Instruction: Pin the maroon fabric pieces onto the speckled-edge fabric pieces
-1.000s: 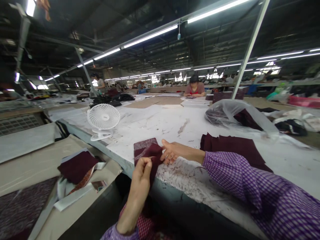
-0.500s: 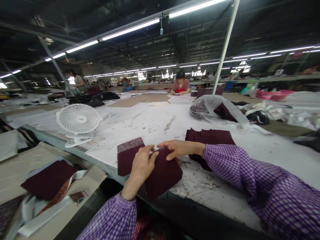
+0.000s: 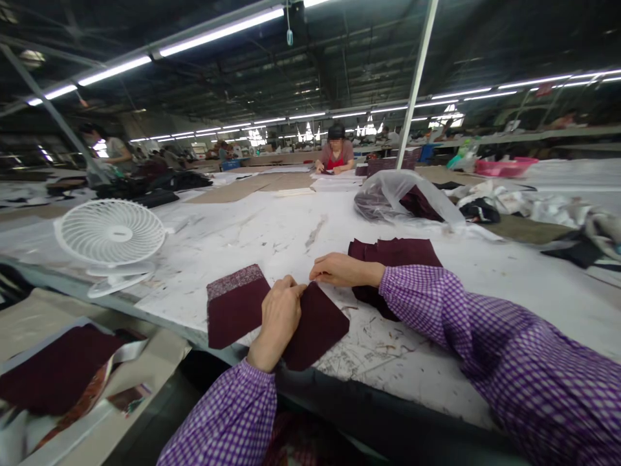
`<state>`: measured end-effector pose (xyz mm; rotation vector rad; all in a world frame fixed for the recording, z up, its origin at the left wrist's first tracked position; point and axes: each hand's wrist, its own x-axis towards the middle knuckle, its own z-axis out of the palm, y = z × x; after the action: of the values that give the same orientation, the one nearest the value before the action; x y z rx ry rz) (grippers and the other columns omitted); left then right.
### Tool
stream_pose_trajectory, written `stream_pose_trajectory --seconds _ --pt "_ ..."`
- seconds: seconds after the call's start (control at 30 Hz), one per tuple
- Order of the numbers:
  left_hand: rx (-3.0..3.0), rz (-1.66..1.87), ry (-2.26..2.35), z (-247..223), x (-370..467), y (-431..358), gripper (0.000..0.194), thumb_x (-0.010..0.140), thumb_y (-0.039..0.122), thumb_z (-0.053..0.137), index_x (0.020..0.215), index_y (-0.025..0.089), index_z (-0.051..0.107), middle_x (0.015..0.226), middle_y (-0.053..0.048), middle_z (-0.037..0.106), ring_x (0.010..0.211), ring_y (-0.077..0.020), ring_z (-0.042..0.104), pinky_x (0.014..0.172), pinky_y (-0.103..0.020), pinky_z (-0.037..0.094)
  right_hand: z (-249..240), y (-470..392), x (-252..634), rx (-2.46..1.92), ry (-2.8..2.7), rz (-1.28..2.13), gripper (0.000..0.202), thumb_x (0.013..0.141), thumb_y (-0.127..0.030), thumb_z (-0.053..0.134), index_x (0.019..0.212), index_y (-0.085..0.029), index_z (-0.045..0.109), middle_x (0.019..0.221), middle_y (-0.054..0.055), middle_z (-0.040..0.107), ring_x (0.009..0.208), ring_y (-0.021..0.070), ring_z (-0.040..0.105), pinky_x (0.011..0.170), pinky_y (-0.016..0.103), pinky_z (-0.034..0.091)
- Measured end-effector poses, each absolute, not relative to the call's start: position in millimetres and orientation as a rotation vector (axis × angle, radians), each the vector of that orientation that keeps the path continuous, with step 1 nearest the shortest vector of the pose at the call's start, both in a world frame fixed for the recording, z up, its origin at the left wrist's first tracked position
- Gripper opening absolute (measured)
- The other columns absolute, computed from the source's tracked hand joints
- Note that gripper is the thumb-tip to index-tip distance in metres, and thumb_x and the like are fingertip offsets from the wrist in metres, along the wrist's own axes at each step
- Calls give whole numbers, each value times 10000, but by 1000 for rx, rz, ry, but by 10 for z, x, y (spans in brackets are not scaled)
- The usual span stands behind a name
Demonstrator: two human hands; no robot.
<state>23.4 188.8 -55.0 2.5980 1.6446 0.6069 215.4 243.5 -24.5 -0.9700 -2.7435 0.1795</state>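
A maroon fabric piece (image 3: 317,327) lies at the table's near edge, its top edge between my two hands. My left hand (image 3: 282,310) is closed on its upper left edge, thumb and fingers together. At the top corner, my right hand (image 3: 339,268) pinches the edge of the same piece with its fingertips. To the left rests another maroon piece (image 3: 235,314) with a speckled band along its top. Beside my right wrist is a stack of maroon fabric pieces (image 3: 412,252), partly hidden by my sleeve.
A white fan (image 3: 114,233) stands at left on the white-covered table (image 3: 252,226). A clear plastic bag (image 3: 383,194) with maroon cloth sits behind the stack. Fabric scraps (image 3: 53,369) lie on a lower surface at left. Across the table, a person in red (image 3: 336,155) is working.
My view has turned right, so things appear further left. My right hand has gone from spread fingers over the cloth to a pinch at its top corner.
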Motion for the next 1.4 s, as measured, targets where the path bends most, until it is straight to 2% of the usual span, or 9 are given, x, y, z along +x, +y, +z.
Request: stream_pose_trajectory --seconds 0.4,0.47,0.6,0.73,0.87,0.97,1.13,1.23,1.4 --pt "2642 639 1639 -584 222 1878 325 914 181 390 980 246 702 863 -43 595 824 -179 529 674 -280 382 -209 2378 2101 -959 -2792 135 140 786 -75 527 852 -122 640 824 54 637 728 136 549 702 250 408" --pt "2648 635 1633 -588 221 1879 329 913 177 389 988 252 700 859 -41 589 819 -177 525 675 -277 385 -231 2355 2081 -969 -2825 24 131 817 -99 511 865 -125 630 846 57 628 736 138 540 693 251 400" --pt "2716 550 1622 -582 221 1865 361 897 126 381 1021 263 691 897 -47 577 847 -188 508 717 -285 393 -341 2308 2090 -911 -2937 -414 207 916 -145 405 922 -127 611 915 82 601 784 164 522 654 271 389" --pt "2796 454 1619 -562 227 1833 367 903 123 360 1029 240 685 947 -69 570 861 -211 487 762 -317 396 -375 2283 2212 -778 -3003 -641 261 951 -142 352 1003 -117 607 957 105 598 890 198 517 734 315 417" --pt "2785 473 1612 -569 252 1828 386 900 102 347 1039 239 679 953 -76 567 862 -211 487 782 -326 403 -286 2250 2287 -906 -2897 -494 284 896 -58 405 1083 -134 605 1094 109 604 972 195 544 856 354 426" --pt "2773 512 1609 -577 260 1846 399 891 85 352 1055 246 678 948 -71 573 857 -196 497 799 -315 407 -278 2161 2198 -920 -2783 -227 372 851 -10 403 1152 -132 584 1193 105 582 1048 176 551 903 320 436" --pt "2619 669 1518 -570 23 1873 322 891 158 432 977 275 720 866 -39 614 829 -175 546 719 -275 414 -385 2018 2041 -953 -2739 49 324 858 -51 417 1102 -105 623 1126 116 619 1000 187 586 883 302 468" --pt "2530 794 1465 -584 -225 1853 275 877 179 482 886 279 738 822 -17 631 794 -159 557 698 -262 409 -399 2015 2049 -940 -2745 90 350 835 -25 419 1113 -93 621 1143 119 608 1026 193 573 898 295 461" --pt "2597 864 1445 -632 -386 1786 284 913 231 446 865 232 726 808 -30 622 783 -165 526 705 -275 399 -312 2034 2046 -952 -2851 66 401 794 4 434 1131 -108 619 1110 120 602 1010 193 564 867 291 456"
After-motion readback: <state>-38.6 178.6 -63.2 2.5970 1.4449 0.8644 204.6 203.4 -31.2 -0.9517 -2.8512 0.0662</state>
